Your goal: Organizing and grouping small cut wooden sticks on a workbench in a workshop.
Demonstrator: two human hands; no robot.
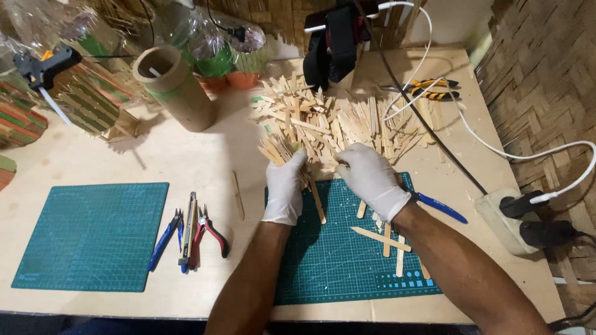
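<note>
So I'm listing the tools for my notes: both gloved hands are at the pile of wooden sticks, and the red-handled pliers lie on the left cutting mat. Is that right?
Not quite. The head view shows the red-handled pliers lying on the bare table between the two mats, beside the left cutting mat, not on it. The rest holds: the left hand and right hand, both gloved, are at the pile of wooden sticks.
</note>
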